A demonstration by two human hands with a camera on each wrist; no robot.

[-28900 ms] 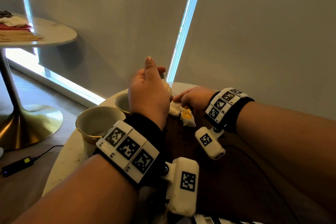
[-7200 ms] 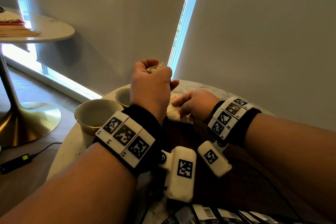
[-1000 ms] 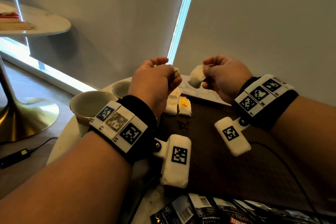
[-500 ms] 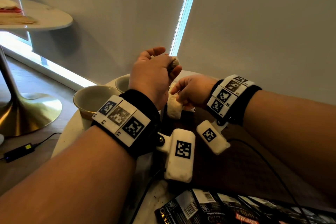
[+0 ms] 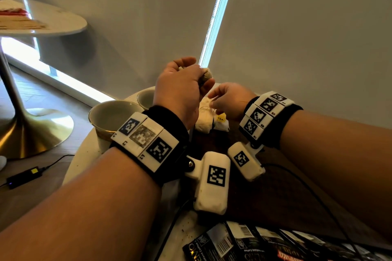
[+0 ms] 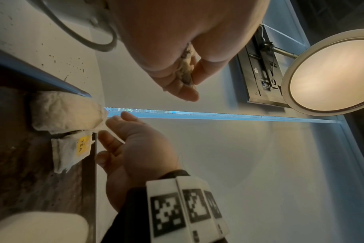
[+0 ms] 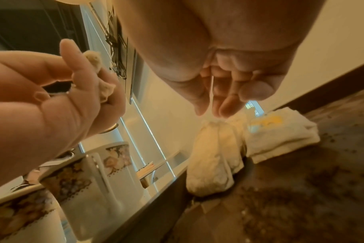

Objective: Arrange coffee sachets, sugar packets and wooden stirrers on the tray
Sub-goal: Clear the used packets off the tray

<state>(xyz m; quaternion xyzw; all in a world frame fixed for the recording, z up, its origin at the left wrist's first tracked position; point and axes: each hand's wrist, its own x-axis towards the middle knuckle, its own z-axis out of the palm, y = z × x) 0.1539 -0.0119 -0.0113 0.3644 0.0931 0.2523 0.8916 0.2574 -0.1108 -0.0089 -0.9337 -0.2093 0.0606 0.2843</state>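
Head view first: the left hand (image 5: 180, 87) is raised in a fist, fingers curled round a bunch of pale bags (image 5: 206, 74), one crumpled end poking out past the knuckles. It looks like a held reserve, kept up and clear so the other hand can work beneath it. The right hand (image 5: 228, 99) sits lower, just right of that fist, fingers bent down toward the tray (image 5: 275, 193).

From the right wrist, thumb and forefinger come together on a thin white string (image 7: 211, 88) that runs down to the bag (image 7: 212, 157) lying straight below the fingertips. So it is a light pinch, not a full grasp; I would guess the string is used to settle the bag without crushing it. That bag lies along the tray's far corner, and just beyond the fingertips sits a tea bag (image 7: 280, 133) with a yellow tag, the two pressed side by side in a row.

Left wrist confirms it: the string crosses the right fingers (image 6: 112, 143), which are partly curled, while the bag (image 6: 66, 111) touches the tray's edge.

Nearer than both wrists, dark coffee sachets (image 5: 265, 243) lie fanned at the tray's near side. Two cups (image 5: 114, 116) stand left of the fist, off the tray. No stirrers that I can make out.
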